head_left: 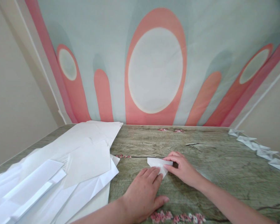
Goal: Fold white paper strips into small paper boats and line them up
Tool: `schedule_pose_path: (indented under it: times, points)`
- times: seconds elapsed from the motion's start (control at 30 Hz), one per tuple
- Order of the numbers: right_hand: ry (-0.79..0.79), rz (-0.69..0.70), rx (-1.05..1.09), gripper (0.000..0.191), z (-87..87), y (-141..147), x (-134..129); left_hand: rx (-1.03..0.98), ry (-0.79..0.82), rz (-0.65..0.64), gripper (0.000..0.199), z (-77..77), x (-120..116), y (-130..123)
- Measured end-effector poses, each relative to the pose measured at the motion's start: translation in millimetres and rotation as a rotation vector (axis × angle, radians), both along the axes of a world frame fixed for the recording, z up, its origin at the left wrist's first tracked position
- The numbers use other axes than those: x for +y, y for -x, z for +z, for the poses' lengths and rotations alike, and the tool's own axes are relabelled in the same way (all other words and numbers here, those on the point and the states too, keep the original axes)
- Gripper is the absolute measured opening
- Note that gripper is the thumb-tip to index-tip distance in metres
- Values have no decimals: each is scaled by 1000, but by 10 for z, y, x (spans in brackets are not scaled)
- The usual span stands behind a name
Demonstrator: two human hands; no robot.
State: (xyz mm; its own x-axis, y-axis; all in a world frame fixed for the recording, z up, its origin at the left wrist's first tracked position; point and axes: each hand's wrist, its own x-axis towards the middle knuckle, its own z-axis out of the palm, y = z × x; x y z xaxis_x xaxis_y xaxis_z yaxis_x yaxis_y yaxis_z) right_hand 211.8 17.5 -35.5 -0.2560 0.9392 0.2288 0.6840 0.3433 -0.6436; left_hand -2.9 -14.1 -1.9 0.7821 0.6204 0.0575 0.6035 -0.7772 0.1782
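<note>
Through the head camera, I saw the folded paper point(154, 161) on the table point(212, 152); the left hand point(146, 190) laid its fingers close together over it, seemingly as an anchor, while the right hand's point(182, 168) thumb and fingers pinched its right end.

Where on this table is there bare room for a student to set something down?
Bare tabletop lies between the right hand and the folded pieces along the right edge, and behind the small paper up to the backdrop. Crowded: the left, under loose sheets, and front centre, around the left hand.
</note>
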Motion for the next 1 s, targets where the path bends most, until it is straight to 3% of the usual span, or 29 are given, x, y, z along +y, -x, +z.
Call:
schedule_pose_path:
  times: [0.43, 1.0]
  points:
    - [-85, 78, -18, 20, 24, 29, -23, -37, 15, 5, 50, 15, 5, 8]
    - [-244, 146, -199, 27, -9, 56, -94, -34, -9, 0, 52, -5, 9, -1]
